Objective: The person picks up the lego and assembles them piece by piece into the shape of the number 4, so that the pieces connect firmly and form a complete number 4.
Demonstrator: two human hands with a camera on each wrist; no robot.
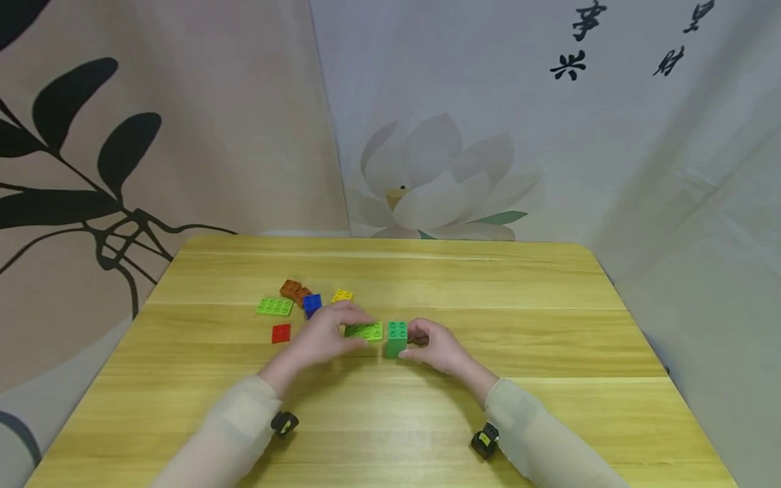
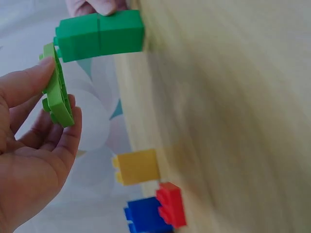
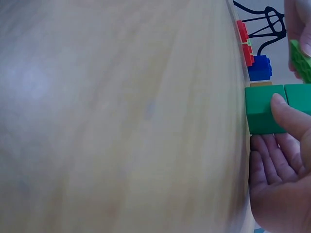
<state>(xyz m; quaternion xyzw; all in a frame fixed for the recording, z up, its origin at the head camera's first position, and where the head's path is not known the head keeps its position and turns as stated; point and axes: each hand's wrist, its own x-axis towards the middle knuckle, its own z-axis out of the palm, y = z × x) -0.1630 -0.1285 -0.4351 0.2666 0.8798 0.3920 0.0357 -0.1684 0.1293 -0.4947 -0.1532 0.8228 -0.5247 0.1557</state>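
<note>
The lime-green, flat plastic brick (image 1: 369, 332), pinched by the left hand (image 1: 326, 333), was at nine o'clock from the upright green plastic two-block stack (image 1: 396, 340) the right hand (image 1: 441, 347) pinched, long axis toward three.

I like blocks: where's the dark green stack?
In the head view, the stack is in the right hand, just right of the light green block in the left hand.

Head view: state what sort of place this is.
Probably an indoor filming corner, judging by the yellowish flat-topped wooden table, the pale cloth-like backdrop printed with a lotus, and the small black box-shaped camera at each wrist.
</note>
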